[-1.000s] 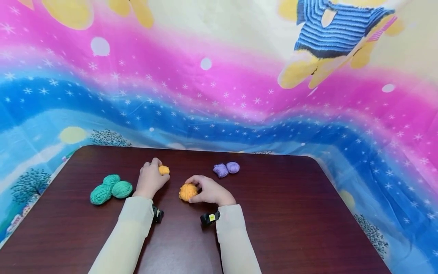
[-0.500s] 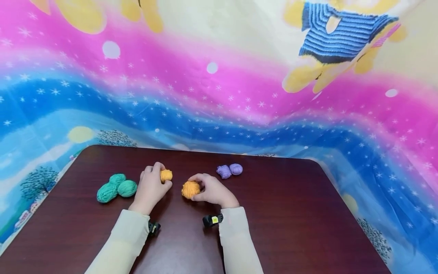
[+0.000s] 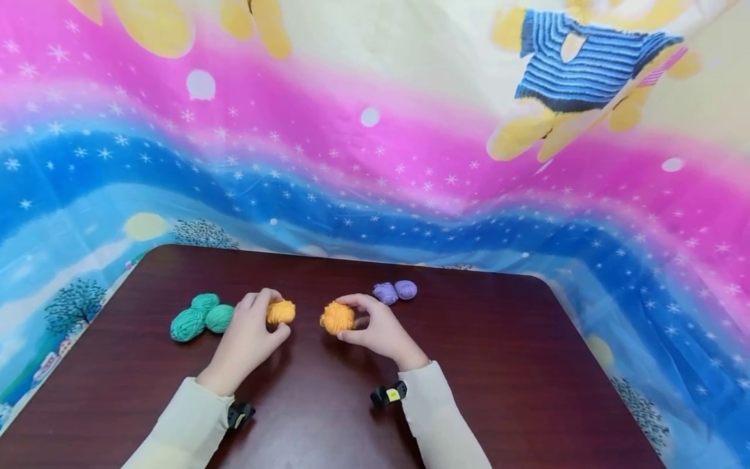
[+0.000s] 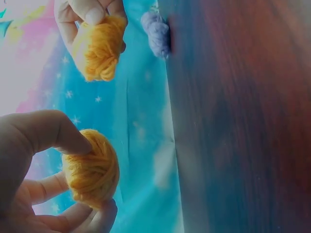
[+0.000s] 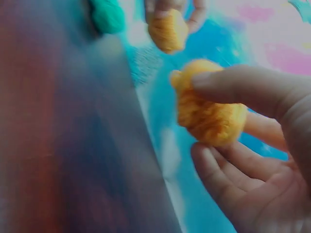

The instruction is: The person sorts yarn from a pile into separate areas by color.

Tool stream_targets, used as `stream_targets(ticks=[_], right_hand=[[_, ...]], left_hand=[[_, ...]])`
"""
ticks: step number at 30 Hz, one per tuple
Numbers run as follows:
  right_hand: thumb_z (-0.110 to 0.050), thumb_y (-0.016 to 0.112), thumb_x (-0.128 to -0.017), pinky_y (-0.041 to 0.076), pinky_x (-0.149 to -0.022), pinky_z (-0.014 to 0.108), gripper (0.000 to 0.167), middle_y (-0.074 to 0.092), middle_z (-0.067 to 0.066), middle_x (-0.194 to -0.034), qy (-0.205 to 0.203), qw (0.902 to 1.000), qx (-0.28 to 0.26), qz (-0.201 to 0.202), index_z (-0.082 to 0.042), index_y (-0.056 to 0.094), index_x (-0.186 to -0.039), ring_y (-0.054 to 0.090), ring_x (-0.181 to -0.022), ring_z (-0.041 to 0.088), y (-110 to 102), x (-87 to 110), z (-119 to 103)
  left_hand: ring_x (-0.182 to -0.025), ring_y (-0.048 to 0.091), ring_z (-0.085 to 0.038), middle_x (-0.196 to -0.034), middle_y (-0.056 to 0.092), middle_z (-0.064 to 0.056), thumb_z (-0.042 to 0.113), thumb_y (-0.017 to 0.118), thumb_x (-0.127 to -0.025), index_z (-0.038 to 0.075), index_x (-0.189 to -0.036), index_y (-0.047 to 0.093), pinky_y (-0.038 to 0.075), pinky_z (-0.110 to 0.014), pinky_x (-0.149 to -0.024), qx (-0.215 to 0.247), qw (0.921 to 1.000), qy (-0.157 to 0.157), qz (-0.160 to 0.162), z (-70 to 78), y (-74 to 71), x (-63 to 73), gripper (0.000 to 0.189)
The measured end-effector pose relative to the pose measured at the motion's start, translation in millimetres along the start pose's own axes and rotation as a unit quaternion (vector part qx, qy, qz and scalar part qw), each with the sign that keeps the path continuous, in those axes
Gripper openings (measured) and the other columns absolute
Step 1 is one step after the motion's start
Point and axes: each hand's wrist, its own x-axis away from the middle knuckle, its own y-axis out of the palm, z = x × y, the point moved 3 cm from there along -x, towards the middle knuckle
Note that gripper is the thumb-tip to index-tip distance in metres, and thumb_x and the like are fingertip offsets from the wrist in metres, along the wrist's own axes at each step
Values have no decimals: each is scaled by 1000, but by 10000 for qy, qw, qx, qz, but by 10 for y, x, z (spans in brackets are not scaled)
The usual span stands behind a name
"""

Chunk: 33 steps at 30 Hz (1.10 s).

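Between thumb and fingers, my left hand grips a small ball of orange-yellow yarn. A second, slightly bigger ball of orange-yellow yarn is pinched in my right hand. The two balls face each other across a short gap over the middle of the table. Both wrist views show the balls raised, with the wall cloth behind them. Several green yarn balls lie clustered just left of my left hand, which partly overlaps one of them in the head view. Two purple yarn balls lie together beyond my right hand.
The dark red-brown table has rounded far corners. A printed cloth with snowflakes and cartoon figures hangs behind it and along the sides. Black cameras are strapped at both wrists.
Both hands have drawn back toward the person, each with its orange-yellow yarn ball lifted higher. The head view has shifted slightly. The green and purple balls stay put on the table.
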Motion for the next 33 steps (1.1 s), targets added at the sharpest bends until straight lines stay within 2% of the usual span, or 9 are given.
stream_targets(ticks=[6, 10, 14, 18, 25, 29, 33], right_hand=[[-12, 85, -82, 56, -89, 36, 55, 63, 1, -126, 109, 9994, -292, 123, -19, 64, -133, 64, -100, 19, 79, 107, 8], [-10, 84, -83, 56, -90, 36, 54, 64, 4, -126, 160, 9980, -606, -35, -17, 64, -133, 65, -101, 20, 146, 139, 6], [-10, 85, -83, 56, -88, 32, 54, 66, 3, -125, 171, 9978, -619, -160, -16, 65, -133, 65, -101, 18, 222, 163, 49], [-8, 85, -82, 56, -87, 29, 54, 66, 2, -123, 237, 9975, -641, -192, -15, 65, -132, 65, -100, 17, 288, 184, 114], [-4, 84, -81, 56, -86, 27, 55, 67, 2, -122, 365, 9966, -711, -213, -15, 66, -131, 65, -100, 18, 351, 198, 233], [-3, 84, -82, 56, -86, 26, 54, 66, 1, -121, 440, 9958, -727, -327, -15, 66, -131, 64, -101, 18, 378, 198, 274], [-2, 84, -81, 56, -85, 26, 54, 65, 1, -121, 456, 9956, -730, -377, -15, 66, -130, 64, -101, 17, 401, 186, 296]], left_hand=[[-102, 52, -36, -111, 58, -18, 8, 73, -81, 2, -119, 58, 46, -50, -84, -101, 9996, 204, 151, 49, 19, 128, 41], [-102, 52, -39, -106, 62, -18, 8, 74, -79, 0, -116, 56, 43, -52, -90, -246, 9988, 281, 321, 26, 108, 168, 42], [-100, 54, -39, -100, 65, -15, 9, 76, -78, 0, -114, 55, 41, -51, -92, -261, 9989, 275, 261, -1, 199, 189, 43], [-97, 54, -36, -99, 64, -14, 10, 78, -79, 1, -113, 55, 42, -50, -90, -149, 9997, 156, 75, -36, 238, 192, 42], [-93, 56, -28, -105, 64, -11, 9, 79, -82, 7, -111, 55, 48, -44, -81, 250, 9977, -142, -615, -139, 277, 184, 38], [-90, 58, -24, -107, 64, -10, 7, 81, -81, 8, -107, 56, 50, -41, -78, 422, 9947, -193, -915, -178, 306, 180, 36], [-89, 56, -23, -106, 62, -10, 7, 82, -79, 9, -104, 55, 49, -40, -77, 438, 9933, -173, -1056, -185, 320, 170, 36]])
